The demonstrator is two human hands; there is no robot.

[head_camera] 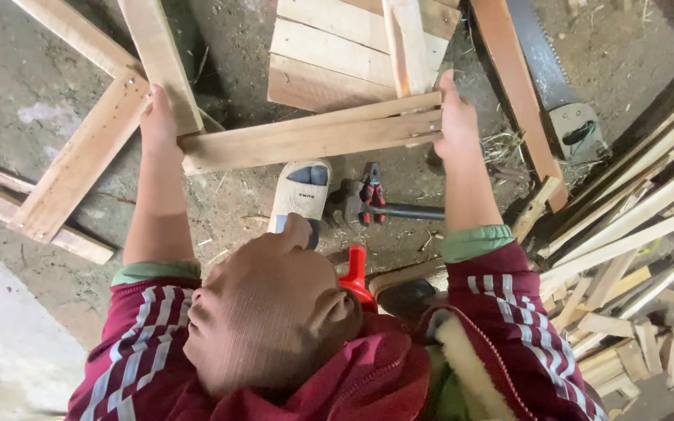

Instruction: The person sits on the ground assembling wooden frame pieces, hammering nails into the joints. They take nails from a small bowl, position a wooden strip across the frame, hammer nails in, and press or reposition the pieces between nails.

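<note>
Wooden batten [310,139] held level above the dirt floor [25,109], spanning from 1 grip to the other. Left hand [157,125] clasped on its left end, right hand [455,117] clasped on its right end. Directly below: sandalled foot [300,195], hammer [384,206]. Handsaw [555,78] lying off the right end.

Floor [25,93]: bare packed earth, strewn with chips and straw.
Right side: loose wooden offcuts [641,312] are heaped.
Lower left: a pale slab [9,343] is seen.
</note>
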